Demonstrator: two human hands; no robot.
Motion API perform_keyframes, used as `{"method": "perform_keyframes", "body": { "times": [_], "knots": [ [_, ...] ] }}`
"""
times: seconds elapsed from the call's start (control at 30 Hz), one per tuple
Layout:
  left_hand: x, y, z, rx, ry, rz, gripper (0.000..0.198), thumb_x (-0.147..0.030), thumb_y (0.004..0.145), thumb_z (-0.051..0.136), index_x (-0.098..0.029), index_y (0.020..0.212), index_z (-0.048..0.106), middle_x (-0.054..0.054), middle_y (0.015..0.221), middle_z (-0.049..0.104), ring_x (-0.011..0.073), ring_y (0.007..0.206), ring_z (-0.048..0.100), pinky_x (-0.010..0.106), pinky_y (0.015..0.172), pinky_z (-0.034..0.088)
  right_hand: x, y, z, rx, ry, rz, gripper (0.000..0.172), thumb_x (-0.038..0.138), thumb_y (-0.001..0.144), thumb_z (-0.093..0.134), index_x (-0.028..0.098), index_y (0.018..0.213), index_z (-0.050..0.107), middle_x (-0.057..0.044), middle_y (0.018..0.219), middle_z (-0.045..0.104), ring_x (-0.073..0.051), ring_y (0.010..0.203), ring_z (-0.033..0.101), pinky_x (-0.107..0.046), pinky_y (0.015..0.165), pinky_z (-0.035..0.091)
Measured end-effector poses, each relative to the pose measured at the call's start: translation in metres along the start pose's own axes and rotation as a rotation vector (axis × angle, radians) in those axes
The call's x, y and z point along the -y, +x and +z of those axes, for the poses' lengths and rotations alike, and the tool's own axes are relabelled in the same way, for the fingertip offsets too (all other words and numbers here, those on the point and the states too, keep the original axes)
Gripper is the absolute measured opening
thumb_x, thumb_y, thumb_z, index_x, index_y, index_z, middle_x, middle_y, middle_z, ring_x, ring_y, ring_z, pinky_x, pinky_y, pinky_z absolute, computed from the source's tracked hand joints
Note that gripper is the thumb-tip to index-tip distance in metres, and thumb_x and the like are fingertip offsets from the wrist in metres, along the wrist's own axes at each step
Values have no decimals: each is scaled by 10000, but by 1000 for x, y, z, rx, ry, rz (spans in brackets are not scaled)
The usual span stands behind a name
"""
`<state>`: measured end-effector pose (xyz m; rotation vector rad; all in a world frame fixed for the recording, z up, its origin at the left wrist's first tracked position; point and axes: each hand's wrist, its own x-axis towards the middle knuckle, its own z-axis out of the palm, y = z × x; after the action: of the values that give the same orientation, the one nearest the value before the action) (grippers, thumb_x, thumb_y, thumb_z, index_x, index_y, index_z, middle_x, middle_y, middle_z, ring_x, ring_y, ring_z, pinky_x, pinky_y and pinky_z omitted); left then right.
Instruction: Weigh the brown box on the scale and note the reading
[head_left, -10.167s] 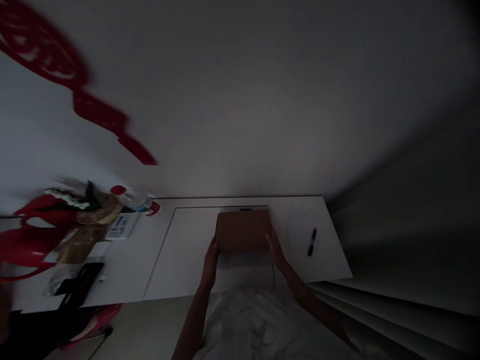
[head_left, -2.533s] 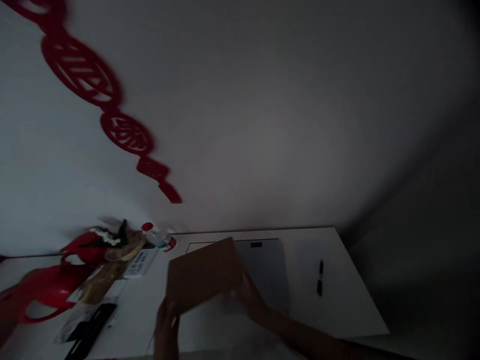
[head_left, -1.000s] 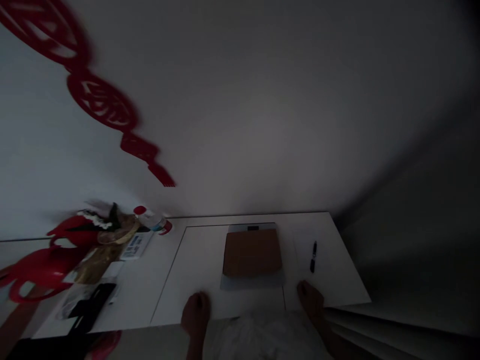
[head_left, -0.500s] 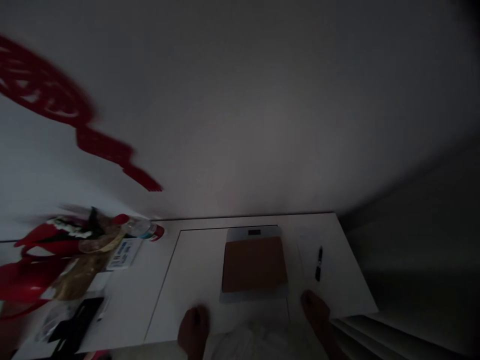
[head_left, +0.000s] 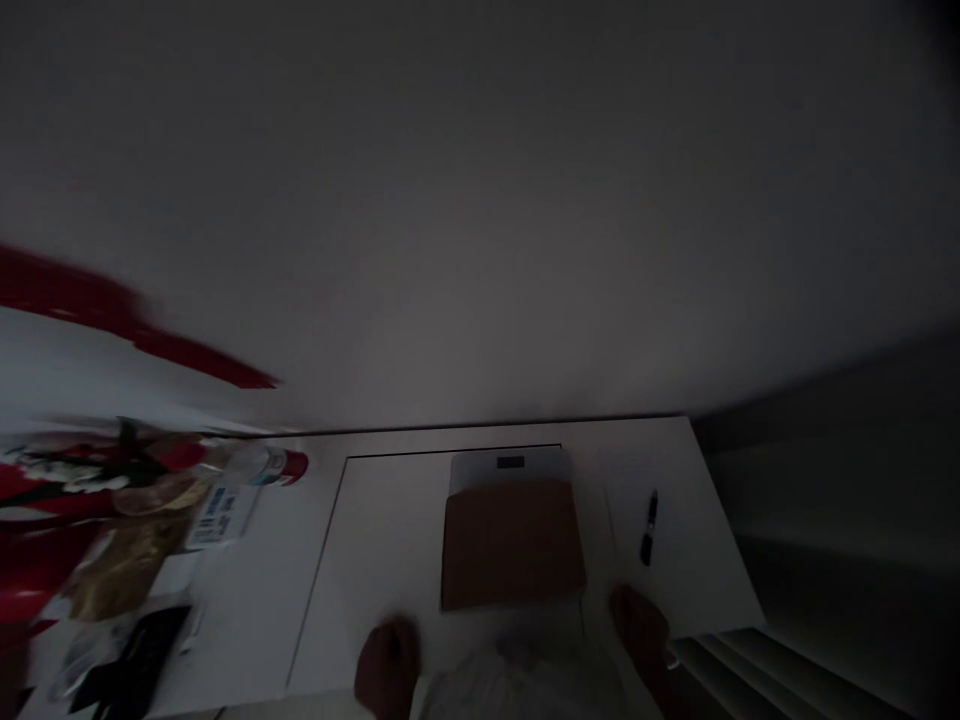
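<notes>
My left hand point(head_left: 388, 662) is curled into a fist at the table's near edge, with nothing showing in it. My right hand point(head_left: 639, 622) is also closed, resting near the front edge further right. Between and beyond them lies a brown rectangular piece point(head_left: 513, 545), like cardboard, on a pale grey flat slab point(head_left: 469, 470). A small dark rectangle point(head_left: 511, 462) shows on the slab's far strip. A black pen point(head_left: 649, 527) lies beyond my right hand, apart from it. The light is dim and finger details are hard to make out.
On the white table's point(head_left: 300, 560) left are a clear bottle point(head_left: 262, 465), a white box with blue print point(head_left: 217, 515), a brown package point(head_left: 120, 570), red items point(head_left: 30, 570) and a black object point(head_left: 139, 660). A wall rises behind; a red decoration point(head_left: 202, 360) hangs there.
The view has shifted, so the left-side things sit further left. The brown piece now covers the slab's near edge, which showed before. Both hands stay closed in nearly the same places.
</notes>
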<state>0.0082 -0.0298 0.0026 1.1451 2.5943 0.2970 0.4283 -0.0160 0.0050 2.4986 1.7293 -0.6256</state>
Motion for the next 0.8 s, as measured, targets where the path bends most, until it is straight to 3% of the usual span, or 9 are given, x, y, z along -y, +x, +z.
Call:
{"method": "perform_keyframes", "body": {
  "times": [0.2,0.57,0.8],
  "knots": [
    [3,-1,4,-35,30,-1,348,-442,857,331,-230,605,443,51,721,543,177,643,467,315,570,239,1,-2,-1,-26,41,4,595,552,876,215,225,664,665,-102,755,717,-240,719,668,-322,692,474],
    [-5,-2,-3,-48,-11,-12,343,-450,850,331,-236,599,423,47,704,521,176,652,461,314,574,243,2,1,-5,32,86,43,400,483,835,339,296,627,626,-99,776,716,-304,769,698,-395,688,484],
    [-1,-2,1,-73,-28,4,319,-430,848,362,-230,609,431,44,717,533,171,667,470,304,574,254,3,0,-5,1,79,12,468,482,845,292,270,633,652,-127,795,728,-310,774,695,-397,706,491]
  ]
}}
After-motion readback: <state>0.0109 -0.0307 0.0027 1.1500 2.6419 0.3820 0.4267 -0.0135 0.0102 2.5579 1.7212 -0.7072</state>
